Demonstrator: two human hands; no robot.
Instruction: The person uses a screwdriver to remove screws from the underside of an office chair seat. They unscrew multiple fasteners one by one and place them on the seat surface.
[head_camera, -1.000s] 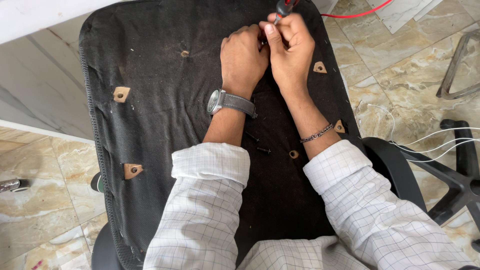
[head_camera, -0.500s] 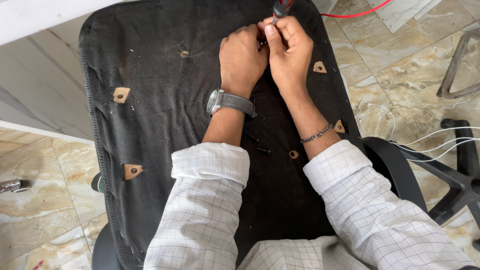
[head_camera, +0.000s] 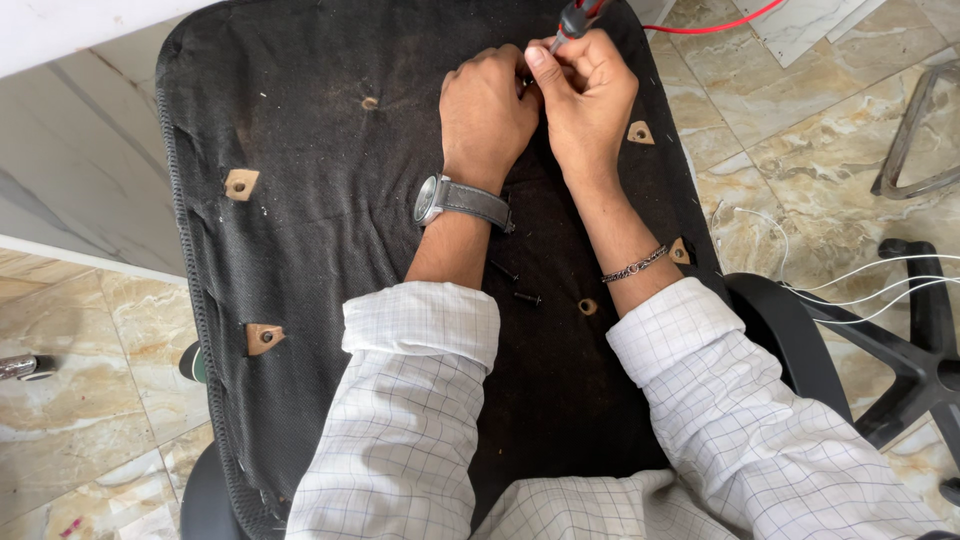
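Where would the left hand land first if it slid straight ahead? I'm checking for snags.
Probably the right hand, already against the left hand around the screwdriver; depth is unclear.

Seat underside (head_camera: 330, 200): matt rough black cloth. Floor (head_camera: 790, 130): glossy marble tile. Watch strap (head_camera: 478, 206): leather.

Two hands at one screwdriver (head_camera: 570, 20); one wristwatch (head_camera: 432, 200), one chain bracelet (head_camera: 633, 266); two loose black screws (head_camera: 527, 297); four brown triangular patches (head_camera: 241, 184) on one black seat underside (head_camera: 320, 150).

Head view, looking steeply down, close
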